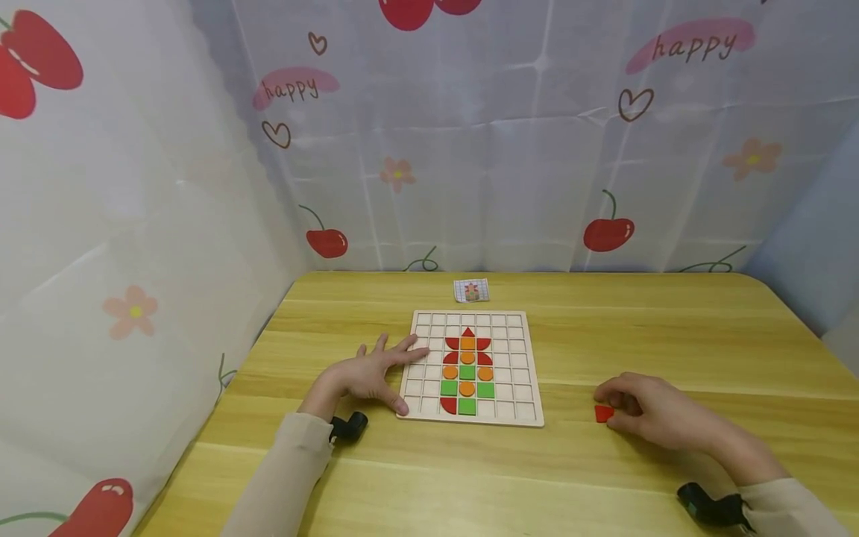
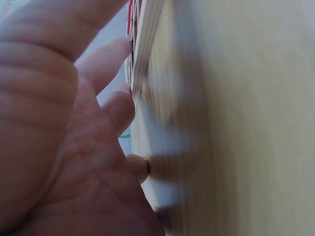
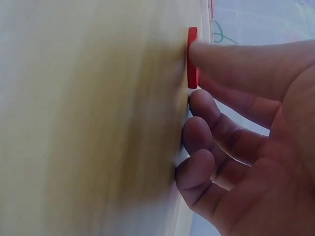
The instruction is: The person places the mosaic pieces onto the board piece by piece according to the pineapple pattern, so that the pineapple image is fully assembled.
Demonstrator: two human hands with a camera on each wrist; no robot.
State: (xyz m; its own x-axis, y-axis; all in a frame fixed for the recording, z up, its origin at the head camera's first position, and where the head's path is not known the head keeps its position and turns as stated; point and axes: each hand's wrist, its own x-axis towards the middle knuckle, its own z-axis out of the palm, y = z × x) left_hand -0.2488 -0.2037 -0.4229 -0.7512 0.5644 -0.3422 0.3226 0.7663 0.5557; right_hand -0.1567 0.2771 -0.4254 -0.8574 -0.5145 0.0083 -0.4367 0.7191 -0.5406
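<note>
A square wooden grid board (image 1: pixel 517 373) lies on the table. On it stands a figure of red, orange and green tiles, among them a red triangle (image 1: pixel 467 332), an orange disc (image 1: pixel 466 388) and a green square (image 1: pixel 485 390). My left hand (image 1: pixel 365 373) spreads its fingers at the board's left side; thumb and a fingertip touch the board's edge. To the right of the board, my right hand (image 1: pixel 661 414) pinches a small red tile (image 1: pixel 604 414) between thumb and index finger, low at the tabletop. In the right wrist view the red tile (image 3: pixel 192 73) shows edge-on.
A small printed card (image 1: pixel 472 290) with a coloured grid figure lies beyond the board. The wooden table (image 1: pixel 376 477) meets a patterned curtain (image 1: pixel 470 201) at the back and another at the left. A black camera (image 1: pixel 349 427) sits at the left wrist, another (image 1: pixel 711 507) at the right.
</note>
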